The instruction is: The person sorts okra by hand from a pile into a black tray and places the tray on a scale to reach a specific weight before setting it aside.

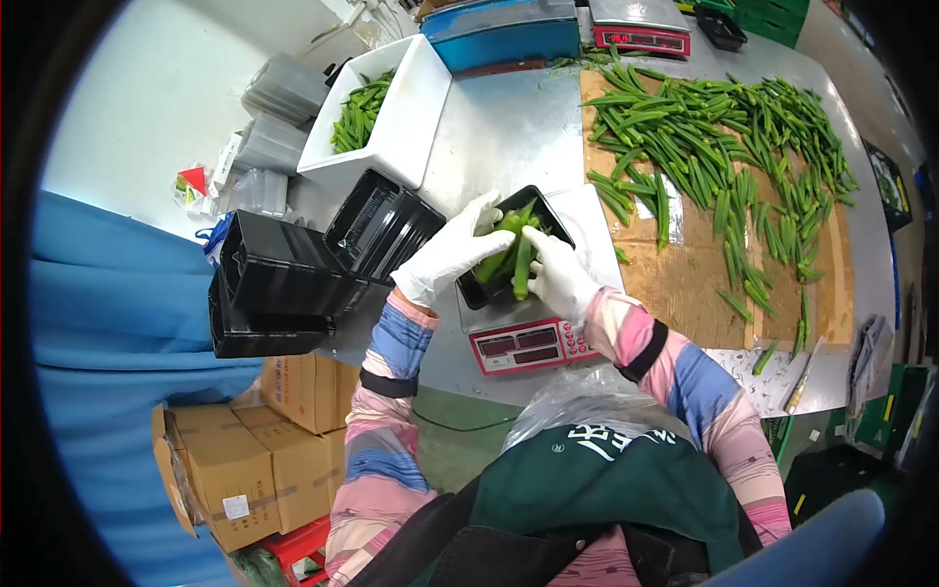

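Note:
A black plastic tray [476,293] sits on a scale [518,346] with a red front, and okra pods [501,247] lie in it. My left hand [445,251], in a white glove, reaches over the tray's left side with thumb and fingers curled around some of these pods. From the right, my right hand [564,279], also gloved, pinches a single okra pod [522,268] over the tray. The fingers partly cover the tray's contents.
Loose okra [685,127] is spread over cardboard [675,293] on the right. Stacked black trays [284,264] stand left of the scale. Behind them is a white foam box [416,117] holding okra. A second red scale [641,39] stands at the back, beside a blue bin [504,39].

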`<state>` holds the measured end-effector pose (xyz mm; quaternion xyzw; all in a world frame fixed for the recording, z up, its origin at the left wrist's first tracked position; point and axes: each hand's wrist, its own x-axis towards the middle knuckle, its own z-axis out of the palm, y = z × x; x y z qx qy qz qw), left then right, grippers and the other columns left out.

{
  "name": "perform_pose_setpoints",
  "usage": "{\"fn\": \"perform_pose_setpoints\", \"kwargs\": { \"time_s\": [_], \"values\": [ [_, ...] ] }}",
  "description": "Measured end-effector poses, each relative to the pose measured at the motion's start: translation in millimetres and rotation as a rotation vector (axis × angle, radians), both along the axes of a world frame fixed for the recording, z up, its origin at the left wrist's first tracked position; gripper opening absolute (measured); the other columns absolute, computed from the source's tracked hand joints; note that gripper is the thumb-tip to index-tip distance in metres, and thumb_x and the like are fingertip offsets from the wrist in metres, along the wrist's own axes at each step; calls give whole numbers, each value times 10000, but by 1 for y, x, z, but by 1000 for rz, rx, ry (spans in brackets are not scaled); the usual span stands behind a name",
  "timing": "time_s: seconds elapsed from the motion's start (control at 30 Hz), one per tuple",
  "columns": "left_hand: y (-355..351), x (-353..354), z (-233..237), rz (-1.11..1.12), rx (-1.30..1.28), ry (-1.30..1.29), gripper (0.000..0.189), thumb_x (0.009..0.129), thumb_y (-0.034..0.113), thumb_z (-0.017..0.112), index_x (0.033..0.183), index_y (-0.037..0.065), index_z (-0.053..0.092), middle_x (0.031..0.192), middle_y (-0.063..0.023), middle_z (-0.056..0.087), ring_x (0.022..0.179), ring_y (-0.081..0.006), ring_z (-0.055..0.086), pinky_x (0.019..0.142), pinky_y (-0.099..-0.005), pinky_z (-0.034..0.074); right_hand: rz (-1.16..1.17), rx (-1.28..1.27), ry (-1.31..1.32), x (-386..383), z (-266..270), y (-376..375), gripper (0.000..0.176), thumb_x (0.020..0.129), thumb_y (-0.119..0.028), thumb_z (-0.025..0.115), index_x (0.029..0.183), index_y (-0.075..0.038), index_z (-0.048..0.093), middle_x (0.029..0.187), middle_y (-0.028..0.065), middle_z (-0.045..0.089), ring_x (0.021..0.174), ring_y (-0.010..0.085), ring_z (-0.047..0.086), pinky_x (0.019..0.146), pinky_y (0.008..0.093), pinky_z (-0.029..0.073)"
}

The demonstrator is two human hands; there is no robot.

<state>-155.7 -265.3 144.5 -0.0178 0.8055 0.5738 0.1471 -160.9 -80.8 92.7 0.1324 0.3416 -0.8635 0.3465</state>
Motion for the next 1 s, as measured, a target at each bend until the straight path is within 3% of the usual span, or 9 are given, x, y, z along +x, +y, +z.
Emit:
{"fn": "perform_pose_setpoints", "kwargs": {
  "time_s": [0.07, 0.17, 0.27, 0.37, 0.53, 0.77, 0.9, 0.93, 1.0],
  "values": [
    [-3, 3, 8, 77, 51, 10, 664, 970, 210, 674, 1535, 54, 361, 1401, -81, 567, 1257, -152, 527, 1031, -292, 432, -19, 33, -41, 5, 18, 17, 430, 992, -260, 629, 1365, -98, 490, 1369, 124, 487, 1221, 336, 490, 1049, 572, 457],
    [-16, 17, 11, 212, 89, 101, 571, 999, 231, 619, 1510, 74, 420, 1327, -54, 617, 1208, -129, 559, 996, -281, 444, -6, -208, -104, 6, -14, 50, 583, 996, -248, 620, 1466, -3, 377, 1414, 168, 502, 1298, 320, 522, 1060, 572, 471],
    [-35, 37, 9, 432, 140, 125, 541, 996, 247, 631, 1481, 71, 468, 1288, -54, 645, 1189, -144, 597, 993, -309, 468, 31, -176, 79, 18, -13, 104, 461, 1040, -222, 519, 1375, 92, 473, 1405, 251, 532, 1302, 350, 548, 1084, 499, 484],
    [-61, 62, 1, 650, 135, 137, 490, 999, 262, 634, 1432, 65, 519, 1260, -66, 668, 1163, -175, 635, 988, -342, 486, -10, -8, -89, 36, -59, 165, 403, 1050, -214, 483, 1346, 60, 509, 1381, 209, 574, 1267, 306, 580, 1043, 451, 507],
    [-84, 101, -29, 875, 126, 190, 421, 987, 221, 643, 1368, 59, 566, 1227, -97, 676, 1102, -196, 670, 935, -329, 515, -174, 202, -285, 78, -126, 244, 369, 1029, -197, 533, 1353, -21, 546, 1253, 98, 641, 1012, 189, 629, 850, 336, 535],
    [-51, 108, -69, 789, 170, 74, 441, 985, 258, 649, 1352, 29, 567, 1138, -76, 698, 978, -150, 685, 860, -290, 529, -93, 286, -186, 87, -112, 230, 380, 1047, -246, 488, 1366, -48, 548, 1238, 49, 638, 989, 143, 613, 841, 284, 495],
    [-35, 100, -83, 733, 65, 10, 409, 992, 226, 647, 1336, 18, 574, 1029, -65, 698, 790, -113, 672, 694, -245, 544, 62, 442, -72, 88, -94, 206, 390, 1049, -292, 476, 1339, -51, 574, 1196, 36, 656, 964, 128, 612, 833, 271, 475],
    [-26, 97, -87, 734, 55, 18, 428, 974, 192, 666, 1325, -26, 555, 912, -82, 679, 650, -109, 643, 545, -231, 513, 64, 442, -68, 88, -95, 202, 392, 1036, -309, 509, 1310, -42, 594, 1140, 43, 680, 933, 139, 622, 820, 280, 474],
    [-18, 93, -89, 614, 65, -149, 371, 981, 189, 638, 1259, -40, 553, 932, -120, 669, 595, -172, 676, 486, -267, 549, 70, 435, -75, 90, -98, 201, 389, 1032, -302, 520, 1306, -35, 593, 1126, 50, 685, 918, 148, 626, 814, 286, 477]
  ]
}}
